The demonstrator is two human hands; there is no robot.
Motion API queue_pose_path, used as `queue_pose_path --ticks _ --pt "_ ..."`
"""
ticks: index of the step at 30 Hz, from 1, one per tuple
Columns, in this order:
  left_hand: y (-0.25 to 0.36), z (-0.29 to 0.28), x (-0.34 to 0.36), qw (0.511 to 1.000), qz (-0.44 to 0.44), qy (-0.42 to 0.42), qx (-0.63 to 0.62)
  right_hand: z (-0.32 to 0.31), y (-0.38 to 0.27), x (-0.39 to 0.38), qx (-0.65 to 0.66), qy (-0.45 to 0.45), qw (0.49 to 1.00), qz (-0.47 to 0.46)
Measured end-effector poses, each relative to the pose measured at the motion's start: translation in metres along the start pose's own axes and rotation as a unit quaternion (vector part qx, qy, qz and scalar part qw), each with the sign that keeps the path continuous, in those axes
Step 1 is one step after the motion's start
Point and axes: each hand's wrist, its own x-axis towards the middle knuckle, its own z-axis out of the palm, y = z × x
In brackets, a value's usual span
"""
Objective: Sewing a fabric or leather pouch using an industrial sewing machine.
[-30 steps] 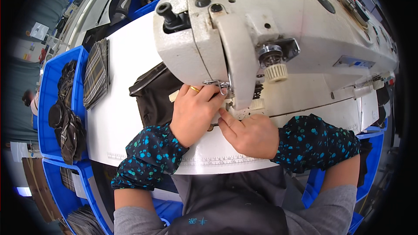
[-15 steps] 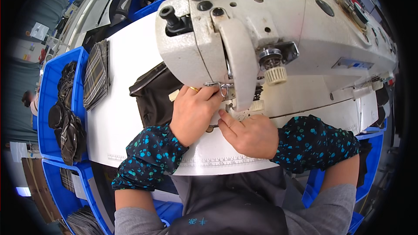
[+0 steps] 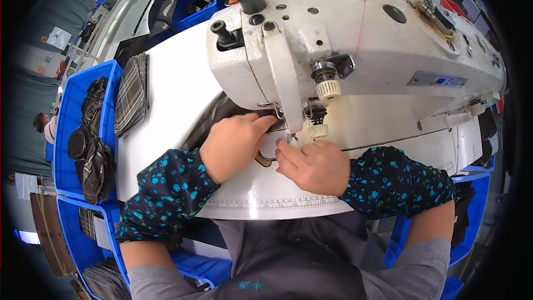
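Note:
A white sewing machine stands over the white table. Under its needle area my left hand has its fingers together, gripping a dark brown fabric pouch. That pouch lies behind the hand, blurred and partly hidden by the machine head. Just right of the presser foot, my right hand is closed, thumb and forefinger pressed together close to the needle plate. What sits between those fingertips, if anything, is hidden. Between the two hands shows a small curved, tan-edged opening or piece on the table surface.
A stack of plaid fabric pieces lies at the table's left. Beside it a blue bin holds dark pouches; another blue bin sits below. At the right is a blue bin. A ruler strip runs along the near edge.
My left hand has shifted left and the dark pouch has swung, its zipper edge no longer plain. My right hand has moved slightly left. The whole view has shifted a little.

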Motion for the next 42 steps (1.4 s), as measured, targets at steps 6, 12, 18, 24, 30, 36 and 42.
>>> queue_pose_path --ticks 6,12,18,24,30,36,42 --pt "0.007 -0.002 0.009 0.961 -0.103 -0.1 -0.235 -0.003 -0.001 0.0 -0.015 0.024 0.999 -0.04" --pt "0.023 0.0 0.002 0.97 -0.125 -0.079 -0.193 0.001 -0.007 -0.004 0.012 -0.005 0.996 -0.093" --pt "0.03 -0.002 -0.005 0.992 -0.04 0.003 0.123 -0.003 -0.011 -0.002 0.026 0.013 0.987 -0.156" --pt "0.039 0.004 -0.007 0.997 -0.004 -0.025 0.079 -0.009 -0.018 -0.004 0.017 -0.018 0.993 -0.115" --pt "0.042 0.015 -0.009 0.999 -0.003 -0.02 0.032 -0.016 -0.025 -0.007 -0.02 -0.041 0.993 -0.105" --pt "0.043 0.02 -0.006 1.0 -0.01 -0.004 0.014 -0.017 -0.027 -0.011 -0.037 -0.053 0.995 -0.082" --pt "0.032 0.025 0.006 0.999 -0.032 0.03 -0.019 -0.011 -0.013 -0.006 -0.048 -0.034 0.997 -0.05"
